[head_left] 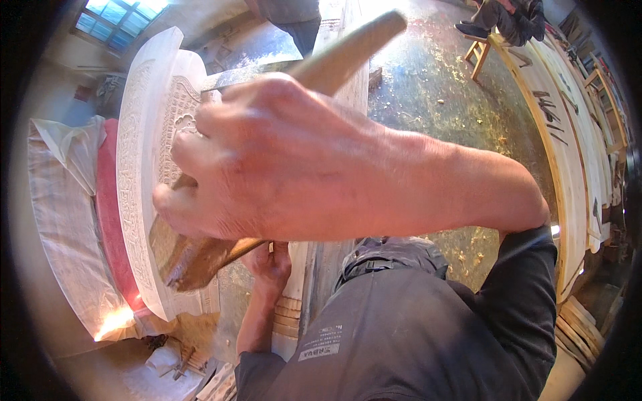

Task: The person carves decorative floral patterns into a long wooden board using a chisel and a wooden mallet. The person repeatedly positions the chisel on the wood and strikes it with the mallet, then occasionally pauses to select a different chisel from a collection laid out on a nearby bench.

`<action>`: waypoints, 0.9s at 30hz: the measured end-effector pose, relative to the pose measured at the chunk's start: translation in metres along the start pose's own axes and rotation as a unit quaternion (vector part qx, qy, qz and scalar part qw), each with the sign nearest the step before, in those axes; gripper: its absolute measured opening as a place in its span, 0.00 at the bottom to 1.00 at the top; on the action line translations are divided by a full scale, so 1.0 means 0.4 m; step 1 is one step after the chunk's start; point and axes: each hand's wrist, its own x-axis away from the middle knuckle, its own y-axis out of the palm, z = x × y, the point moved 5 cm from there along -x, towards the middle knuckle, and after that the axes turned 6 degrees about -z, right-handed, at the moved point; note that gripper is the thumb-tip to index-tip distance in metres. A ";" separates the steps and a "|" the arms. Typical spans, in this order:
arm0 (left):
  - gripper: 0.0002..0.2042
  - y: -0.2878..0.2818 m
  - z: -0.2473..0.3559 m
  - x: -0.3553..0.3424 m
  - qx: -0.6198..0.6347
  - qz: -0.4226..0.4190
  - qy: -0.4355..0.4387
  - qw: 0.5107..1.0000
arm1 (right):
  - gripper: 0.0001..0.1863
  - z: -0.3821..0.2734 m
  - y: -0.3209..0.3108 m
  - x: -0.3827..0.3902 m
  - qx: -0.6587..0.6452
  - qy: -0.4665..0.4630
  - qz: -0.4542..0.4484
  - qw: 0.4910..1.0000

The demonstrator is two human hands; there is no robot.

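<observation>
My right hand crosses the middle of the view, its fingers wrapped round a wooden tool. One tapered, handle-like end of this wooden tool sticks out to the upper right; a thick, dark block-like part shows below the fingers. My grip covers its middle, so its exact kind is unclear. Beyond it lies a pale carved wooden piece with a curved edge and fine relief patterns. Lower down, my left hand is near the carved piece, its fingers largely hidden behind the right hand and the tool.
Red cloth and a pale sheet lie left of the carving. Long boards line the right side near a wooden stool. Two other people are partly visible at the top. Small scraps dot the floor.
</observation>
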 end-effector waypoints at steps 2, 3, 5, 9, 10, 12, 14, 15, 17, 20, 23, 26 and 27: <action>0.03 -0.004 0.009 -0.019 0.028 -0.001 0.000 1.000 | 0.07 0.018 -0.024 -0.021 -0.018 0.017 0.049 0.998; 0.03 -0.002 0.018 -0.034 0.054 0.001 0.004 0.999 | 0.07 0.034 -0.037 -0.024 -0.031 0.049 0.062 0.996; 0.02 0.007 0.002 -0.019 0.059 -0.013 -0.027 0.998 | 0.07 0.030 -0.038 -0.033 -0.053 0.107 0.055 0.991; 0.00 -0.005 0.001 0.000 -0.010 -0.033 -0.031 0.999 | 0.08 0.000 0.016 -0.031 -0.005 0.003 -0.034 0.999; 0.00 -0.003 0.000 0.005 -0.010 -0.033 -0.031 0.999 | 0.08 0.016 0.018 -0.031 -0.008 0.013 -0.040 0.999; 0.00 0.010 -0.002 -0.005 0.072 -0.022 -0.051 0.996 | 0.08 0.056 -0.005 -0.033 -0.079 0.076 0.010 0.994; 0.01 0.010 0.001 -0.011 0.072 -0.035 -0.060 0.995 | 0.08 0.056 -0.020 -0.027 -0.178 0.118 0.057 0.975; 0.01 0.005 0.003 -0.009 0.051 -0.019 -0.040 0.998 | 0.07 0.038 -0.001 -0.020 -0.122 0.083 0.037 0.988; 0.03 0.003 0.002 -0.008 0.012 0.009 0.006 1.000 | 0.05 0.015 0.021 -0.015 -0.020 0.026 -0.027 0.999; 0.04 0.024 -0.015 0.004 0.179 -0.014 -0.062 0.982 | 0.06 0.064 0.017 -0.010 0.020 0.049 -0.048 0.997; 0.06 0.005 -0.046 0.022 0.333 0.052 -0.142 0.931 | 0.22 0.147 0.034 0.055 -0.137 0.211 0.041 0.967; 0.07 -0.059 -0.052 -0.014 0.401 0.175 -0.200 0.877 | 0.35 0.220 0.099 0.260 -0.277 0.439 -0.051 0.853; 0.11 -0.086 -0.067 -0.025 0.391 0.194 -0.158 0.885 | 0.35 0.232 0.127 0.344 -0.280 0.513 -0.059 0.809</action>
